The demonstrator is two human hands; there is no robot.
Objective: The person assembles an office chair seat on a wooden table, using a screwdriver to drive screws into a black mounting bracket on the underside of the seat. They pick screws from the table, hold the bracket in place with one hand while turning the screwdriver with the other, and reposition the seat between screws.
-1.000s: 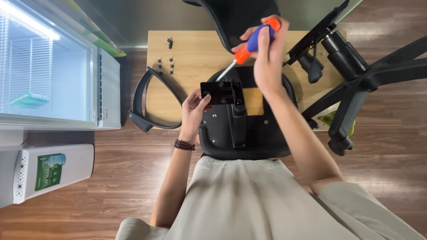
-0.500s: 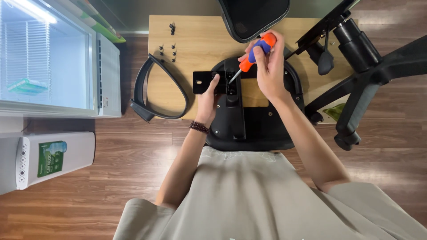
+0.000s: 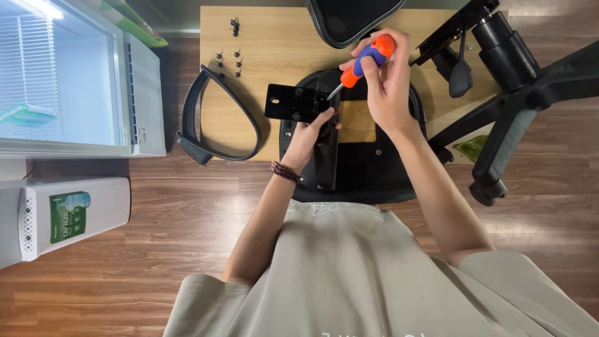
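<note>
From the head camera we see our right hand (image 3: 388,93) gripping an orange-blue screwdriver (image 3: 364,59) at upper centre, tip on a matte black bracket (image 3: 293,103). Our left hand (image 3: 309,132) presses the bracket's edge; smooth wooden board (image 3: 281,43) lies open leftward.

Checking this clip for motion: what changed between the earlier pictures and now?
The right hand brought the orange and blue screwdriver down from above until its tip met the black bracket. The left hand kept steadying the bracket on the chair seat. The armrest and loose screws stayed put.
</note>
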